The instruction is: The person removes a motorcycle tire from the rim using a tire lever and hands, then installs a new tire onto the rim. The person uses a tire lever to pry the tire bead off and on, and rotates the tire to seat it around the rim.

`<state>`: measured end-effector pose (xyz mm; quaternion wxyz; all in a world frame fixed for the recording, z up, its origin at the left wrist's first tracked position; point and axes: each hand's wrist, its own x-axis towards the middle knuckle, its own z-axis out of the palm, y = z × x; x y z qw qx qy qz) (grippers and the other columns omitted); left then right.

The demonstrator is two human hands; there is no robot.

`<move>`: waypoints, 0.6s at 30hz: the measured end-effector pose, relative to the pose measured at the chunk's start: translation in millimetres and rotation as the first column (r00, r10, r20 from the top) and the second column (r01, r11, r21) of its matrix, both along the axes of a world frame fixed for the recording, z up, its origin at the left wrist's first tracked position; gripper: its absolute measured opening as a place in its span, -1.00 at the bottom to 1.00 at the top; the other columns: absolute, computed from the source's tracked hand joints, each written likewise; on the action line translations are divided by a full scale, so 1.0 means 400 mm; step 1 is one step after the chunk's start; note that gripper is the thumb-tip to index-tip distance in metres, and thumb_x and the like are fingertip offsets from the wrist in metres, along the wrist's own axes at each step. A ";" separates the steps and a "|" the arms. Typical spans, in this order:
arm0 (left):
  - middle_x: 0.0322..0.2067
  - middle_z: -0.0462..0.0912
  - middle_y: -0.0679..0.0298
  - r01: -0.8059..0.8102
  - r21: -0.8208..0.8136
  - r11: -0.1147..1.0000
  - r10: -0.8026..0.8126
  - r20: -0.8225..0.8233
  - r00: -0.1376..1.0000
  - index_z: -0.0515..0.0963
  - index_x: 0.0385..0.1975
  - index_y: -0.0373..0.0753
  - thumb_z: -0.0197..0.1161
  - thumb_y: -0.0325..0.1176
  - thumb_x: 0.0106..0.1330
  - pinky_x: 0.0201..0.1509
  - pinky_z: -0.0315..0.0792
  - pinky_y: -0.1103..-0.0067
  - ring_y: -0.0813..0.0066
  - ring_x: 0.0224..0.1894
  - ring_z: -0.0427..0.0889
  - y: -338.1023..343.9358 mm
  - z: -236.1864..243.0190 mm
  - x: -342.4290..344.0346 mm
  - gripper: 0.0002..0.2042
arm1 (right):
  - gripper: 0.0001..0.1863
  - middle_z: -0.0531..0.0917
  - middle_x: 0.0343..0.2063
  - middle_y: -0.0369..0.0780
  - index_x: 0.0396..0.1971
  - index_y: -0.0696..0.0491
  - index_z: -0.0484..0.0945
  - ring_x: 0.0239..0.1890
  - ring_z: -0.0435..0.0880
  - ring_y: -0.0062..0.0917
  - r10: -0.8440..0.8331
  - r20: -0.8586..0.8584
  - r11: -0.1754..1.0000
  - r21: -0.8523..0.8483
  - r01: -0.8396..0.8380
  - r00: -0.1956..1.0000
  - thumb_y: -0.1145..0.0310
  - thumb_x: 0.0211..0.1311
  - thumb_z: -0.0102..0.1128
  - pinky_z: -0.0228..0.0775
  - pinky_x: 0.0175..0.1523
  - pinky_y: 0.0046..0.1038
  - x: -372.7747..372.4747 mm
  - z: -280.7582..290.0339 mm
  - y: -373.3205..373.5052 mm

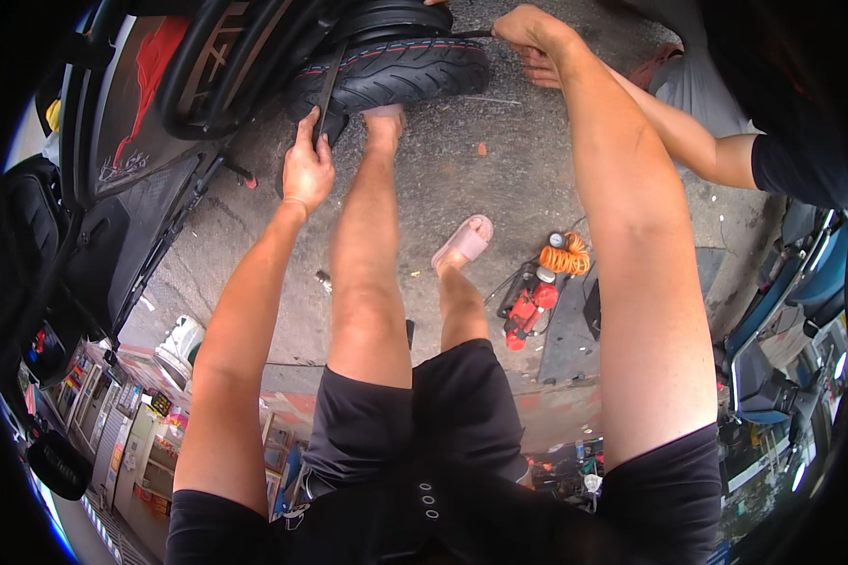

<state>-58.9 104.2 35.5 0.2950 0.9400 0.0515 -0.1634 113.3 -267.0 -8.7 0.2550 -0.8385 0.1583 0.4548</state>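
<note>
The black tire (415, 80), with thin red and blue lines running round its tread, stands over the concrete floor (499, 193) at the far side of the scene, and a wheel rim (386, 21) shows just behind it. The person's left hand (308, 174) is just on the near side of the tire, toward its left end, its fingers grasping the lower end of a flat metal bar (330, 89) that lies across the tread. The right hand (530, 30) is beyond the tire's right end, its fingers curled round the outer end of a dark rod (471, 35) that reaches in to the tire's upper edge; how firmly they clasp it I cannot tell. Just under that wrist, also right of the tire, is a co-worker's hand (542, 71), partly hidden by the person's forearm; whether it grips anything is not clear. One of the person's feet (383, 113) is right against the tire's near side, while the other, in a pink slipper (464, 243), is planted well nearer than the tire. Nearer and to the right of the tire, a red air pump (530, 313) sits beside an orange coiled hose (567, 256). Left of the tire are black tubular bars (193, 61) and a dark panel (155, 89) with red markings.
</note>
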 end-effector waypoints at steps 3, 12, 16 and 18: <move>-0.06 0.67 -0.25 0.010 -0.013 1.000 -0.010 0.012 1.000 0.33 0.39 -0.14 0.05 -0.38 0.52 0.13 0.51 0.10 -0.30 0.04 0.63 -0.001 -0.005 0.002 -0.55 | -0.56 0.41 -0.79 -0.23 -0.64 0.13 0.46 -0.77 0.31 -0.47 -0.001 0.209 1.000 -0.010 0.004 0.978 0.15 0.38 0.16 0.19 -0.63 -0.24 -0.043 -0.092 -0.044; -0.09 0.68 -0.23 -0.015 -0.048 0.999 0.013 -0.035 0.999 0.33 0.40 -0.14 0.05 -0.42 0.52 0.10 0.53 0.18 -0.25 -0.02 0.68 0.010 0.016 0.004 -0.54 | -0.63 0.79 -0.05 -0.06 0.10 -0.03 0.73 0.06 0.78 -0.29 -0.529 0.335 0.848 0.249 0.469 0.779 0.24 0.36 0.22 0.52 0.20 -0.40 -0.301 -0.080 0.079; 0.12 0.62 -0.18 0.062 -0.052 0.997 -0.061 0.021 0.998 0.33 0.42 -0.13 0.04 -0.44 0.52 0.27 0.48 0.23 -0.23 0.19 0.58 0.040 -0.008 -0.003 -0.53 | -0.67 0.81 -0.09 -0.08 0.12 0.05 0.71 -0.05 0.80 -0.48 -0.727 0.435 0.674 0.305 0.673 0.532 0.35 0.42 0.23 0.55 0.10 -0.47 -0.434 -0.153 0.237; 0.16 0.61 -0.15 0.055 -0.018 0.998 -0.056 -0.003 0.998 0.32 0.43 -0.13 0.03 -0.45 0.53 0.31 0.46 0.24 -0.23 0.24 0.54 0.051 -0.002 -0.013 -0.53 | -0.68 0.81 -0.09 -0.08 0.11 0.04 0.72 -0.06 0.81 -0.46 -0.752 0.440 0.647 0.350 0.677 0.491 0.36 0.42 0.22 0.55 0.11 -0.45 -0.444 -0.134 0.270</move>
